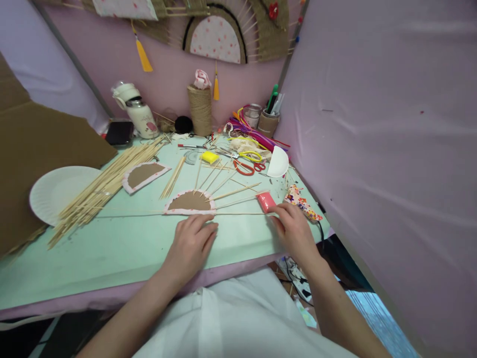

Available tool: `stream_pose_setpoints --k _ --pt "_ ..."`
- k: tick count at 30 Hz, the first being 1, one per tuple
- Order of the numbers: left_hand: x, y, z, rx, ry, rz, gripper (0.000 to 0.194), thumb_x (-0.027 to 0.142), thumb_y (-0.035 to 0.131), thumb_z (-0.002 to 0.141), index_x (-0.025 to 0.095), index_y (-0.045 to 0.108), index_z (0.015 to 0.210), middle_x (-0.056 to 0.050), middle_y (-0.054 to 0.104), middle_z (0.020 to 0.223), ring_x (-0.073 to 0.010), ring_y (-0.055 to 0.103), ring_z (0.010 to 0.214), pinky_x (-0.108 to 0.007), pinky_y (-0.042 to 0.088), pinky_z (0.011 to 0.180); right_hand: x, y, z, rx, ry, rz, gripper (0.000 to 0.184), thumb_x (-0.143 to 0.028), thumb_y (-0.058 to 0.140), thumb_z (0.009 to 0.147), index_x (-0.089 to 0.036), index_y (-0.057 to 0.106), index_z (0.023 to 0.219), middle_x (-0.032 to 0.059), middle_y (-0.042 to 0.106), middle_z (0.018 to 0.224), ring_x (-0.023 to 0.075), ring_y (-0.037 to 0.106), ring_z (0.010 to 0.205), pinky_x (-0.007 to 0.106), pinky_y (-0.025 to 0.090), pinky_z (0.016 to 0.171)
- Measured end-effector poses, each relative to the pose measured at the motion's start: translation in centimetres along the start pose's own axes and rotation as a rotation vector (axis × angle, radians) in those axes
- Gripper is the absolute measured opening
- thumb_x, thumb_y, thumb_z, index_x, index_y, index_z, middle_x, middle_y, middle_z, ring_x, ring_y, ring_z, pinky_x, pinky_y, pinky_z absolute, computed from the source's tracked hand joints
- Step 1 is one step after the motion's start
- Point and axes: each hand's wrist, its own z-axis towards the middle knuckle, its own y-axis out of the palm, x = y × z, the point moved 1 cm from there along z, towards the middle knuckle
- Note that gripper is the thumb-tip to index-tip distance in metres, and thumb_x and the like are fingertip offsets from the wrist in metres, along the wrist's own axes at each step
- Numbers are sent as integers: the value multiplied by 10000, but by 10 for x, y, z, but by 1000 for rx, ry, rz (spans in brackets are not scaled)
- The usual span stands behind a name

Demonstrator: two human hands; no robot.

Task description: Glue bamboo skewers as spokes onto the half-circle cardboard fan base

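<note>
A half-circle of brown cardboard (192,201) with a pale patterned rim lies on the table, its straight edge towards me. Several thin wooden skewers fan out from it, and long ones run along its straight edge. My left hand (194,238) rests at that edge, fingers slightly bent and thumb apart, touching the cardboard's near side. To the right, my right hand (296,231) has its thumb and forefinger around the end of a long skewer (242,214). A pink packet (266,202) lies right beside those fingertips.
A second cardboard half-circle (143,176), a skewer bundle (115,174) and a paper plate (44,194) lie left. Behind are a yellow packet (209,157), red-handled scissors (244,168), a twine spool (200,109) and a bottle (141,117). Floral fabric (301,203) lies right.
</note>
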Motion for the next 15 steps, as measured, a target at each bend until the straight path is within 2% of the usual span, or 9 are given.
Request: stream_pose_setpoints --k 6,15 --pt "-15 -11 -7 43 -71 104 216 220 478 969 217 686 1025 -92 663 1255 -265 557 1179 -408 394 942 11 1 2 24 74 -98 219 -260 478 958 -187 657 1062 113 643 1046 266 552 1018 383 415 874" --pt "-21 -4 -9 91 -31 173 216 195 497 963 205 673 1088 -80 676 1270 -267 557 1170 -405 403 900 6 15 19 74 113 -140 316 -426 517 957 -197 628 1146 115 659 1103 285 572 1011 399 374 883"
